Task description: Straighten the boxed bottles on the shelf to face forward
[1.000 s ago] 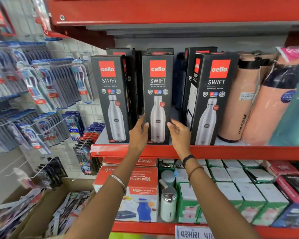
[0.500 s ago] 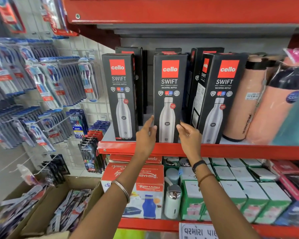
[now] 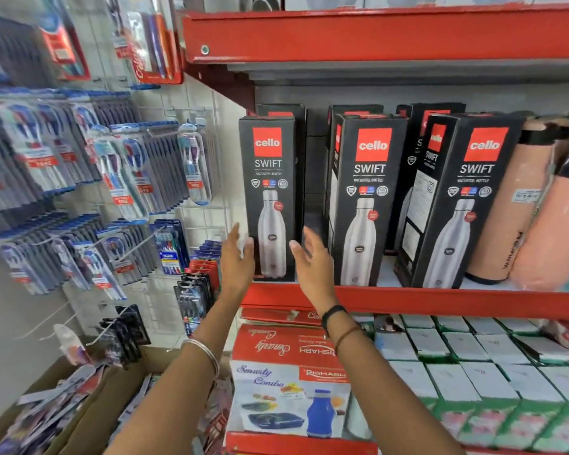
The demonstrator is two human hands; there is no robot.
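Note:
Three black Cello Swift bottle boxes stand in the front row of the red shelf (image 3: pixel 408 300). The left box (image 3: pixel 270 178) faces forward. The middle box (image 3: pixel 365 198) is turned slightly, showing its left side. The right box (image 3: pixel 463 205) is angled, its left side panel showing. More black boxes stand behind them. My left hand (image 3: pixel 237 257) is open at the lower left edge of the left box, fingertips touching or nearly touching it. My right hand (image 3: pixel 312 261) is open at that box's lower right edge, fingers spread.
Peach flasks (image 3: pixel 519 211) in plastic wrap stand right of the boxes. Toothbrush packs (image 3: pixel 122 178) hang on the wire grid at left. Below the shelf are a red combo box (image 3: pixel 289 382) and white-green cartons (image 3: pixel 473 379). A cardboard bin (image 3: pixel 89 418) sits at lower left.
Both hands have left the middle box and moved left, now either side of the left box's base. The camera view shifted, so the shelf sits further right.

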